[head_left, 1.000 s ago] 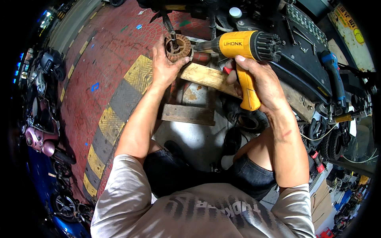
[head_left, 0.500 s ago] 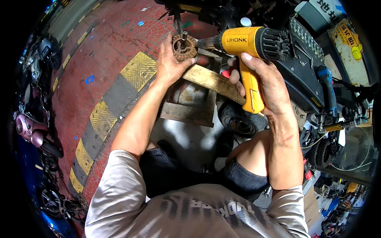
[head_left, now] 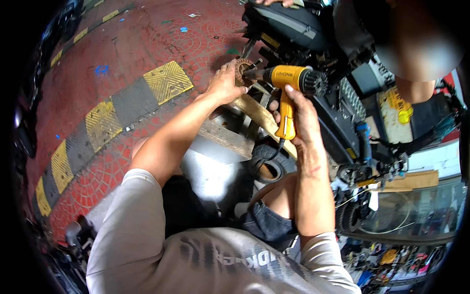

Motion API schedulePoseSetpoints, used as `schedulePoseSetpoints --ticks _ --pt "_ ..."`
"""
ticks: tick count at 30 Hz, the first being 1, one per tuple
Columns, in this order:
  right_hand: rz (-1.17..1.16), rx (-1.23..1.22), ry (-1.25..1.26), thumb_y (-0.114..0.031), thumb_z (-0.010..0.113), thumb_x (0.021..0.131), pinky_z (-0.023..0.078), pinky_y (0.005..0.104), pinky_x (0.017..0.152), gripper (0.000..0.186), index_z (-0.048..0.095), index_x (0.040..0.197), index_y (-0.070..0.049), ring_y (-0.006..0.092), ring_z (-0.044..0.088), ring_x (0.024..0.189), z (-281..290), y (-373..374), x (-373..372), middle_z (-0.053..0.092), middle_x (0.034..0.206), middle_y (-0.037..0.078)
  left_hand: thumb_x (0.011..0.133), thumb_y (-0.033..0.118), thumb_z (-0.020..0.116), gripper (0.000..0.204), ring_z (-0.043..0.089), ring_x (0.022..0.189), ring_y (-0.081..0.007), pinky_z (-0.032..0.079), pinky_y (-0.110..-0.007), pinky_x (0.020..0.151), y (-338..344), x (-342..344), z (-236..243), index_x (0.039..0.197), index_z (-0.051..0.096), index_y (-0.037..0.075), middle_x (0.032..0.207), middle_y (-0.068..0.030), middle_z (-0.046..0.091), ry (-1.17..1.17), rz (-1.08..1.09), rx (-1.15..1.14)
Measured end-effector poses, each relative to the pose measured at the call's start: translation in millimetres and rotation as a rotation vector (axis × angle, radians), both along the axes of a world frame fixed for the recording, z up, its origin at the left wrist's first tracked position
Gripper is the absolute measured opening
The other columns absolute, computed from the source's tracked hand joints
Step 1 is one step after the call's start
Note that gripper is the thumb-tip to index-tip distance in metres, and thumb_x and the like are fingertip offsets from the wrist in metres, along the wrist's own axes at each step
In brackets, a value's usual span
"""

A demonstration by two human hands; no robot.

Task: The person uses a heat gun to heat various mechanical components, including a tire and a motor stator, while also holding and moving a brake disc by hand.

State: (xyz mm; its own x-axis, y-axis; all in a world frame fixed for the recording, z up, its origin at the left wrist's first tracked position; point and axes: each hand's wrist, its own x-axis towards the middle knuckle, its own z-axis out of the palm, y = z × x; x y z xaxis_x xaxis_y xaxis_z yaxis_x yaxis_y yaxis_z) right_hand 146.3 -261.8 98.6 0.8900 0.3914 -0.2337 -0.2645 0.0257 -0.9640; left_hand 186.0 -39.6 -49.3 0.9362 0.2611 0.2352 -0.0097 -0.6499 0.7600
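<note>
My right hand (head_left: 304, 113) grips a yellow and black heat gun (head_left: 288, 77) by its handle, with a black cord coming from the bottom. The metal nozzle points left, close against a rusty, round, slotted metal part (head_left: 240, 69) with a short shaft at its middle. Around the left side of that part my left hand (head_left: 224, 86) is wrapped, thumb toward me. Whether nozzle and part touch, I cannot tell. Beneath them runs a wooden board (head_left: 257, 113) on a worn wooden stand (head_left: 226, 140).
A tyre (head_left: 270, 165) lies under the board near my knee. On the right are a black case (head_left: 335, 128) and a blue power tool (head_left: 363, 139). Another person (head_left: 416, 59) leans in at top right; a hand (head_left: 276, 2) shows at the top edge. A yellow-black ramp (head_left: 132, 100) crosses the red paving.
The view has swung, so my hands and the heat gun appear smaller and my right hand farther left. The other person has come into view. Both grips stay the same.
</note>
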Motion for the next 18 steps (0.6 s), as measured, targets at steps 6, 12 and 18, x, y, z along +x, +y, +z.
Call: schedulePoseSetpoints --ticks 6,12,18 --pt "0.005 0.019 -0.074 -0.030 0.065 0.105 0.053 0.0288 0.046 0.040 0.057 0.131 -0.001 0.0167 0.062 0.052 -4 12 -17 0.069 0.079 0.011 0.083 0.034 0.084 0.104 0.045 0.149 -0.0407 0.039 -0.045 0.123 4 -6 25 0.163 0.029 -0.003 0.160 -0.0285 0.045 0.103 0.029 -0.148" --pt "-0.055 0.073 -0.082 -0.028 0.065 0.105 0.054 0.0293 0.048 0.036 0.059 0.127 0.000 0.0165 0.063 0.054 -1 9 -23 0.069 0.079 0.010 0.088 0.032 0.079 0.093 0.046 0.148 -0.0407 0.039 -0.045 0.123 6 -12 28 0.161 0.034 -0.004 0.158 -0.0281 0.047 0.098 0.015 -0.159" --pt "0.041 0.108 -0.088 -0.027 0.066 0.104 0.060 0.0245 0.055 0.046 0.057 0.133 0.008 0.0158 0.072 0.070 2 2 -4 0.070 0.092 0.013 0.087 0.028 0.080 0.082 0.052 0.143 -0.0421 0.042 -0.046 0.120 9 -16 4 0.156 0.044 0.001 0.152 -0.0280 0.053 0.004 0.033 -0.131"
